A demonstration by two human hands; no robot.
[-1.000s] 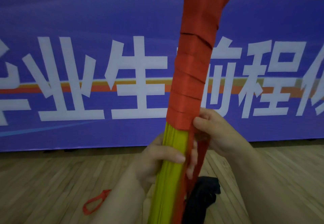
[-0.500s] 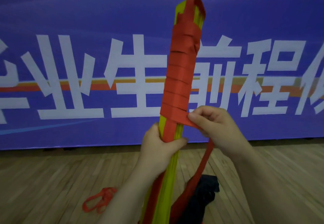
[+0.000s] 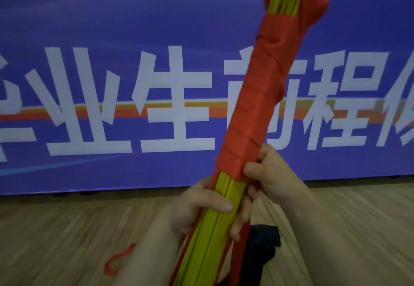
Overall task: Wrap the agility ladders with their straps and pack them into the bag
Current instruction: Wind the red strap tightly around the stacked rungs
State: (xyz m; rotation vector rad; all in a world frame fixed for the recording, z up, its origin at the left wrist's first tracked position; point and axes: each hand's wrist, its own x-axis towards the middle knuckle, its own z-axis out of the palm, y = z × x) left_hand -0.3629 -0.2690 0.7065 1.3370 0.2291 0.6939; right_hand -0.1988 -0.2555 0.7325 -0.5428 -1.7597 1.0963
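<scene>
Fingers (image 3: 240,218) of the left hand (image 3: 199,207) are curled round the yellow ladder bundle (image 3: 212,234), thumb laid across its front. Bundle is held tilted, top leaning right, rising between both hands. Red strap (image 3: 257,111) is wound round the bundle's upper part, from the right hand (image 3: 275,180) up to the top end. Right hand is clamped on the strap's lowest turn, thumb pressed on it, other fingers mostly hidden. Wooden floor (image 3: 67,241) is seen below, purple banner (image 3: 112,39) behind. Black bag (image 3: 264,245) lies on the floor beneath the hands, loose red loop (image 3: 118,261) left of it.
</scene>
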